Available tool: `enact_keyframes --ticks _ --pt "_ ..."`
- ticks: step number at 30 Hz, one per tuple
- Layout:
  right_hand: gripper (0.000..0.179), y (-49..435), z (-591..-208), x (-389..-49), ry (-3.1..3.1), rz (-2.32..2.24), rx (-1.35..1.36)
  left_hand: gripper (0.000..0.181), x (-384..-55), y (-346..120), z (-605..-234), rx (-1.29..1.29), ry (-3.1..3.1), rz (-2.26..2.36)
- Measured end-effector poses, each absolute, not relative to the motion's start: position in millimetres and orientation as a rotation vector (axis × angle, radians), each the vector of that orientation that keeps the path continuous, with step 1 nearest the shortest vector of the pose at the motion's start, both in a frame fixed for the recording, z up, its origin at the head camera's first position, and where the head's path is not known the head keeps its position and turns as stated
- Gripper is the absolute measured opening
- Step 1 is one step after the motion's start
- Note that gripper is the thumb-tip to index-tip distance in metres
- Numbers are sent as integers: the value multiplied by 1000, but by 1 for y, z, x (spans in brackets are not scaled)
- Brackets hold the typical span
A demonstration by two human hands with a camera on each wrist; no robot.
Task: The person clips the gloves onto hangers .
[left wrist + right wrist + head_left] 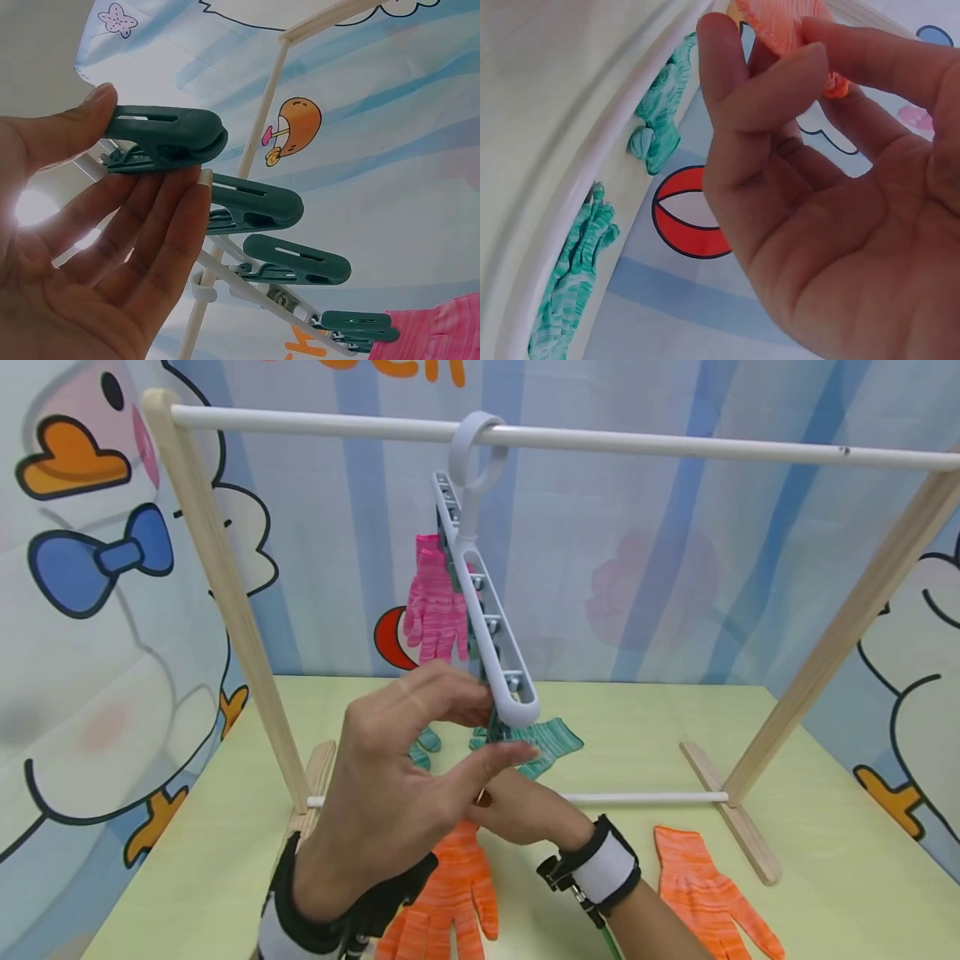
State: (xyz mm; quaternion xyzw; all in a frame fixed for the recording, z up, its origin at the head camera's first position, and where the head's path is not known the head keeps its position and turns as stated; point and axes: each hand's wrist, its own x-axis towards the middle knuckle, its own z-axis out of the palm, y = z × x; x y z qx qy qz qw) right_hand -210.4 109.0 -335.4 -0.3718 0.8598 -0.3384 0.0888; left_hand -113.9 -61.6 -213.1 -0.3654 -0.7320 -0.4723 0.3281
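Note:
My left hand [408, 768] is at the near end of a pale grey hanger [517, 712]. In the left wrist view its thumb and fingers pinch a dark green clip [169, 135] from above and below. My right hand [517, 810] is lower, partly covered by the left. In the right wrist view its fingertips pinch the edge of an orange knit glove [780, 24], which in the head view hangs fingers down [442, 893]. A pink glove [435, 610] hangs from the hanger's far half, held by a clip [360, 324].
The hanger's ring [462, 452] loops over a white rail [675, 442] on wooden posts [840, 635]. Green gloves [555, 743] lie on the table behind the lower bar [645, 797]. Another orange glove [708, 893] lies at the front right.

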Motion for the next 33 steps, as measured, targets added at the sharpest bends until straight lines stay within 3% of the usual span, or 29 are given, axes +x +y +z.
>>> enact_keyframes --ticks 8,23,33 --pt "8 117 -331 -213 2490 -1049 -1142 25 -117 -60 -215 -978 -1905 -1274" --pt "36 140 -297 -201 2546 -1096 -1069 20 -123 -60 -219 -955 -1914 -1294" --pt "10 151 -276 -193 2643 -1221 -1153 17 -126 -59 -220 -922 -1886 -1297"
